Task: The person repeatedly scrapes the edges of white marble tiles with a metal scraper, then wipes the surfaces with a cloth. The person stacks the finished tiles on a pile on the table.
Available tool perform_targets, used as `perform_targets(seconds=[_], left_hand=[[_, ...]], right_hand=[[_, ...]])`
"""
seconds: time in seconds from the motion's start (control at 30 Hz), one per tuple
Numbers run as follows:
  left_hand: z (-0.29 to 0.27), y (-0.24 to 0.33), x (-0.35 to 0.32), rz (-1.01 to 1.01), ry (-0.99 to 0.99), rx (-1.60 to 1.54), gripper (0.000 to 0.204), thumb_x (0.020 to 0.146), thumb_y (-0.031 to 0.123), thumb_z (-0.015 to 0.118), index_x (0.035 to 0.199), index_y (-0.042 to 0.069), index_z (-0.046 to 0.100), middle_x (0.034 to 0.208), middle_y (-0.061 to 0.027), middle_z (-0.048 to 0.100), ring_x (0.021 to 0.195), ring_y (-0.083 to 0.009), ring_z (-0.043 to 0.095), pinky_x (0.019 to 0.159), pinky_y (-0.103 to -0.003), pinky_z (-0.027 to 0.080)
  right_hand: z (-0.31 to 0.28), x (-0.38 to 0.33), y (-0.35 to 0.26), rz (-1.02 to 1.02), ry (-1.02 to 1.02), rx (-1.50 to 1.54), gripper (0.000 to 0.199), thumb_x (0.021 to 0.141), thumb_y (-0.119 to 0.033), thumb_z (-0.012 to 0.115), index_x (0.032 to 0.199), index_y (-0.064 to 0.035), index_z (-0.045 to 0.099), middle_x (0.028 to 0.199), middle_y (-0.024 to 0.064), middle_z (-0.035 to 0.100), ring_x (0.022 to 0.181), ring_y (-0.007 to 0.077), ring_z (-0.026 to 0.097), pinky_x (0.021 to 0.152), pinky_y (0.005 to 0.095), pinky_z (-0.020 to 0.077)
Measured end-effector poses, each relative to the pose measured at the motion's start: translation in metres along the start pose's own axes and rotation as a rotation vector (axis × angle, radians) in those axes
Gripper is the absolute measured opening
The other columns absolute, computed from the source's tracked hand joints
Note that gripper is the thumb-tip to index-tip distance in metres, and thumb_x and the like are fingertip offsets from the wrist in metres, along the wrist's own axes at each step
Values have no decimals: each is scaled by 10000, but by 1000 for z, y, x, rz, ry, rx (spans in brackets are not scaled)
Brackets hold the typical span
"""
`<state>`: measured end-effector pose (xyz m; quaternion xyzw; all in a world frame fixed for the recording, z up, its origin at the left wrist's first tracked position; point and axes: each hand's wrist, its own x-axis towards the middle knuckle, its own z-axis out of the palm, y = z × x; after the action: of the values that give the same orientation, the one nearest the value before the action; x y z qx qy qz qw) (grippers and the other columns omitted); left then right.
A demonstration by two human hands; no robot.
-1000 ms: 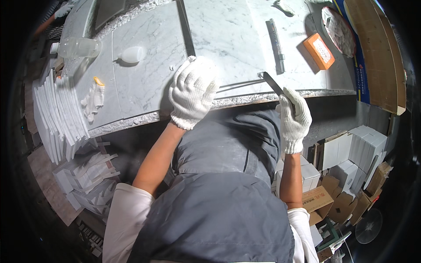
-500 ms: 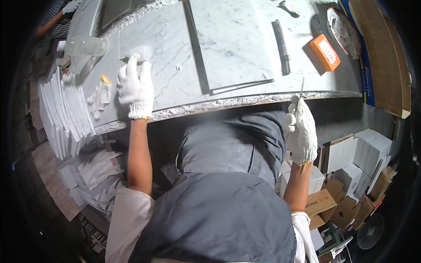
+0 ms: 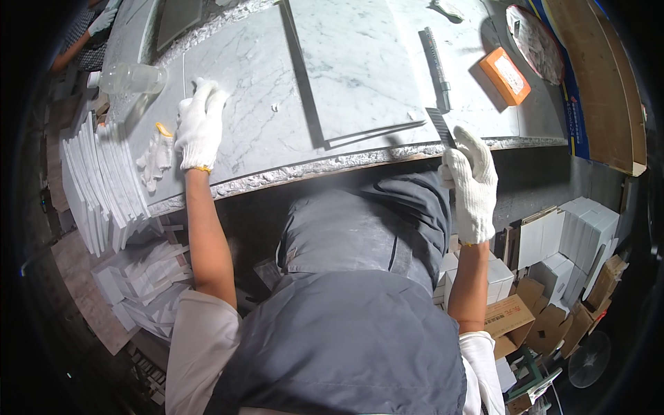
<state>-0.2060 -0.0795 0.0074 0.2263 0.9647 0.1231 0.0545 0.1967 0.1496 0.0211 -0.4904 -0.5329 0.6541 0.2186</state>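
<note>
Right of centre, the right hand [image 3: 473,181] gripped a dark flat-bladed tool [image 3: 440,127] by one end, apparently to leave its blade free; upper left, the left hand's [image 3: 198,131] grip was unclear.

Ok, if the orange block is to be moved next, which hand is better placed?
Probably the right hand: it is much nearer the orange block, though it holds a dark flat tool that may need setting down first. The left hand is beyond the marble slab, near the clear bottle.
</note>
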Motion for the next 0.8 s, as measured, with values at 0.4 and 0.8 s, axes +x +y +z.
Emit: perform_targets(seconds=[0.4, 0.8], left_hand=[[11, -15, -5, -45, 274, -132, 614, 914, 409, 736, 1361, 17, 584, 1306, -210, 649, 1206, -365, 624, 1040, -446, 472], [-4, 3, -26, -160, 91, -643, 482, 921, 237, 794, 1291, -33, 643, 1060, -78, 702, 906, -125, 639, 836, -286, 516]], right_hand=[[31, 31, 14, -170, -3, -185, 288, 967, -132, 752, 1228, -12, 730, 912, 44, 705, 765, 98, 622, 672, 244, 474], [42, 51, 10, -235, 133, -348, 220, 971, -150, 753, 1142, -13, 738, 851, 33, 725, 651, 74, 614, 573, 237, 493]])
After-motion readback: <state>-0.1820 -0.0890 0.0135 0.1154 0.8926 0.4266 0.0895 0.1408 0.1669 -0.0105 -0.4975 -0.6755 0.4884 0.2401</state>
